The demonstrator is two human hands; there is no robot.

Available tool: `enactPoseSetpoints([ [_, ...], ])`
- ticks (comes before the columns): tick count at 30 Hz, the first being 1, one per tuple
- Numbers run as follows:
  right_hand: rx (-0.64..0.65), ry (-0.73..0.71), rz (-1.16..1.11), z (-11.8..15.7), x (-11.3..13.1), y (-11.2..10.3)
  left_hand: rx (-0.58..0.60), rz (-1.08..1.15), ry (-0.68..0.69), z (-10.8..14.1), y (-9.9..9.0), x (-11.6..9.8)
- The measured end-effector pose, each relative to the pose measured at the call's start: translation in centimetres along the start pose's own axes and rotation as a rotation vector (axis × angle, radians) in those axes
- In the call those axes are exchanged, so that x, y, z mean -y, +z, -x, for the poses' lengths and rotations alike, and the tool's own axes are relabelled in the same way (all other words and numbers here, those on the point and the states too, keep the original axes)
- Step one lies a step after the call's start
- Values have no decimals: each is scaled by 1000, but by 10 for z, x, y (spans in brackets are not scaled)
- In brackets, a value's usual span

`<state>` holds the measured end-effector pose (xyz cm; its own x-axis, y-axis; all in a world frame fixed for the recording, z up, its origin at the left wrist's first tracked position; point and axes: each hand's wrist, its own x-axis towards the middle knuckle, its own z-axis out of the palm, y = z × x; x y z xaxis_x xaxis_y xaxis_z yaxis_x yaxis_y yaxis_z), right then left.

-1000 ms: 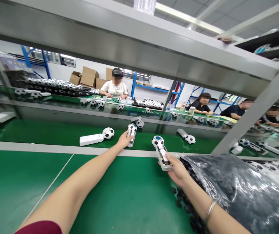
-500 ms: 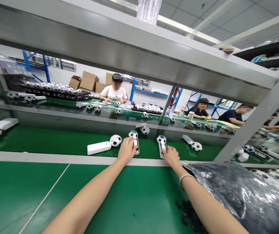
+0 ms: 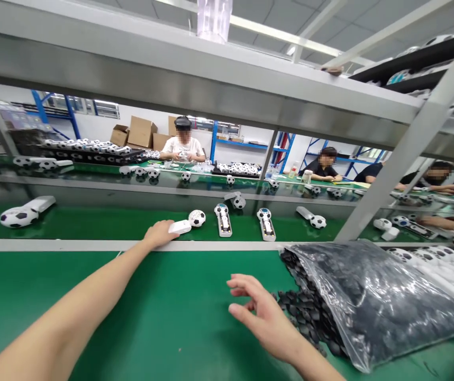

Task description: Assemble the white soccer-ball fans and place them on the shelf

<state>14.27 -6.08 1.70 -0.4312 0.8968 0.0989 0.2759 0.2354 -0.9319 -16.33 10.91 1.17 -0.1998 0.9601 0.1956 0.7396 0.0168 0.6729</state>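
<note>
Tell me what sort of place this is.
Probably a factory assembly line: football-patterned white units spaced along a green conveyor belt, co-workers seated along the line, and cardboard boxes stacked behind.

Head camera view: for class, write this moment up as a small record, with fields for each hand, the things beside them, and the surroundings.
left hand: fingertips on a white handle, beside a small football
right hand: open, above a green bench, not touching anything visible
beside right hand: black pieces spilling from a clear plastic bag
surroundings: co-worker across the line, cardboard boxes behind
</note>
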Motion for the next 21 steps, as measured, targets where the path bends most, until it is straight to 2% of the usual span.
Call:
enactPoseSetpoints([
  [3, -77, 33, -101, -8, -12, 0, 70, 75, -57, 15, 7, -15],
  [6, -159, 116, -259, -14, -23, -2, 158, 232, -69, 54, 32, -46],
  [10, -233, 163, -492, -12, -26, 0, 295, 453, 24, 122, 69, -89],
  [13, -226, 121, -576, -10, -26, 4, 295, 584, 149, 163, 85, -108],
  [15, -252, 81, -569, -11, -28, 3, 286, 606, 253, 180, 90, -112],
  [17, -306, 46, -528, -12, -32, 0, 344, 632, 309, 190, 89, -114],
  [19, -353, -5, -429, -13, -35, -4, 465, 772, 244, 192, 85, -117],
  [21, -375, -70, -260, -11, -35, -5, 540, 988, 104, 190, 76, -124],
])
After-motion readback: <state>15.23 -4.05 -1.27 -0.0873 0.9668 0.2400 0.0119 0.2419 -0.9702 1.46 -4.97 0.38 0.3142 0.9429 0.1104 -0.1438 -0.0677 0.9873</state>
